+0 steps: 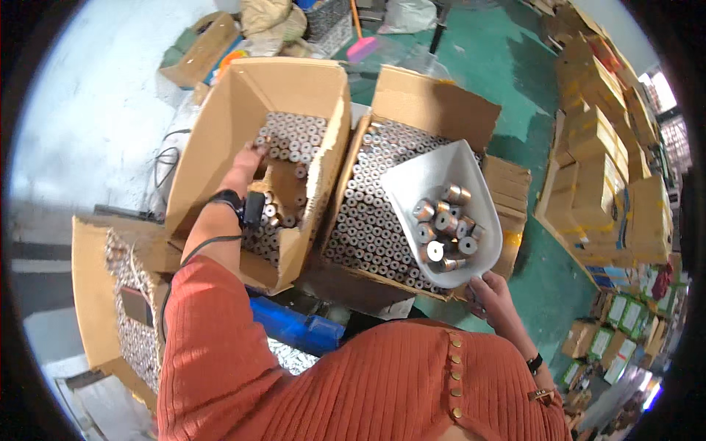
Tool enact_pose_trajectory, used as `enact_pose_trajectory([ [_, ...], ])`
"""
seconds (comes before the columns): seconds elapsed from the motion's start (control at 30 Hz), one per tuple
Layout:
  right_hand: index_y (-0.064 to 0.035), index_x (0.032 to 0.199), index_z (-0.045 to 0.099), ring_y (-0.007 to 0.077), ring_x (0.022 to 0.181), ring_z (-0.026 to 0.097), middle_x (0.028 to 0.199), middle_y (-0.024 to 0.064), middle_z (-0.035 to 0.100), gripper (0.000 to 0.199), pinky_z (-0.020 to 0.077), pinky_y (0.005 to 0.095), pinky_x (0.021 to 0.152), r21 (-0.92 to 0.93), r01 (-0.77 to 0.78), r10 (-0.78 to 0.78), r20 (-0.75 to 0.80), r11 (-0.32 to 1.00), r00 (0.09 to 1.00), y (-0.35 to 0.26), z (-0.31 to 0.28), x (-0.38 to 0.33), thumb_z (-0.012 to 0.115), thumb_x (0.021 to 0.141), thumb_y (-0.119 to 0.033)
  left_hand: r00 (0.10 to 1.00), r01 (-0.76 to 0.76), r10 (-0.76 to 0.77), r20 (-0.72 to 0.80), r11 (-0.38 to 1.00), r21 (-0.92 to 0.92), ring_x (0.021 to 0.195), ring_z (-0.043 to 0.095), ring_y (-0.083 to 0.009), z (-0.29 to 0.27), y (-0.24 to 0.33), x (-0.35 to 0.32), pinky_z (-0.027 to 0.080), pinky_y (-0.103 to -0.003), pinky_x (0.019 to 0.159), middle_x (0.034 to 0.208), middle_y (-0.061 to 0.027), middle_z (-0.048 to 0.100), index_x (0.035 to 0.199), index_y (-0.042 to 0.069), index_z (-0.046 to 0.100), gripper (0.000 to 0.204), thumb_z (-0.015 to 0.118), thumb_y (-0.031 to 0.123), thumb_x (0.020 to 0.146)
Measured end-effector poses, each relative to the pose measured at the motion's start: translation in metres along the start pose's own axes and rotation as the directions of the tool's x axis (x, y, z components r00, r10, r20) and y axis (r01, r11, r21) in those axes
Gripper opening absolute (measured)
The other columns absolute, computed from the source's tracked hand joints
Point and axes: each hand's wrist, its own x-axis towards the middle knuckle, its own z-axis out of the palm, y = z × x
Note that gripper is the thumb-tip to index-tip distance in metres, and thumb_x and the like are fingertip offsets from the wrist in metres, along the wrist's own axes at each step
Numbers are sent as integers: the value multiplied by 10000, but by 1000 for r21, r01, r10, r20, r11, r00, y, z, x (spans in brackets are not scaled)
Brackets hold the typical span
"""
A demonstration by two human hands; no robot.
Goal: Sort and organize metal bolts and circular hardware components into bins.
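Note:
My left hand [251, 157] reaches into the left cardboard box [220, 151]. Its fingers are pinched at a copper coil [262, 140] on the near-left edge of the upright coils [298, 131]; the fingertips are partly hidden. More coils [272, 215] lie loosely around a gap nearer me. Gripped at its near end by my right hand [491, 295] is a white plastic scoop [412, 178], holding a heap of loose copper coils [446, 221]. The scoop rests over the right cardboard box [437, 98], whose coils [364, 213] stand packed in rows.
Another box [92, 287] of coils stands at lower left. A blue cylindrical object [298, 323] lies below the boxes. Stacked cartons [599, 184] line the right side. A pink broom [361, 49] is on the green floor [482, 44] beyond.

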Motion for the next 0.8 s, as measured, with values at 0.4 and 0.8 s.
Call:
enact_pose_trajectory([
  [0.4,-4,989,629,77,537,469,699,-14,537,265,375,266,458,-133,84,-77,52,988,996,-10,6,-1,579,984,-264,523,-659,817,242,568,-494,822,595,-168,-52,295,-261,525,-314,729,981,-14,597,1153,162,608,289,684,291,906],
  [0.8,1,1017,611,61,548,460,702,-31,528,243,362,240,467,-92,9,2,113,996,994,-3,4,-2,558,987,-235,877,-472,480,27,872,-131,607,686,-196,-61,212,-146,571,-325,599,837,-130,715,1140,52,682,303,572,258,947],
])
